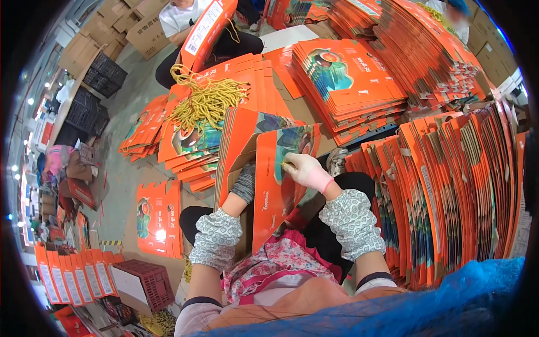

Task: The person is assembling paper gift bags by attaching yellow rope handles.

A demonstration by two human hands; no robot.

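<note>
A half-folded orange printed carton stands open over my lap. My left hand, in a grey knit glove, reaches inside it and is mostly hidden by the carton's wall. In a pale glove, my right hand presses its fingertips against the outside of the printed panel, pinching a yellow cord end there. A bundle of yellow cords lies on flat cartons just beyond.
Stacks of flat orange cartons lie ahead, and more stand on edge at my right. Another person sits opposite holding a carton. Dark crates, brown boxes and a red crate stand on the floor at left.
</note>
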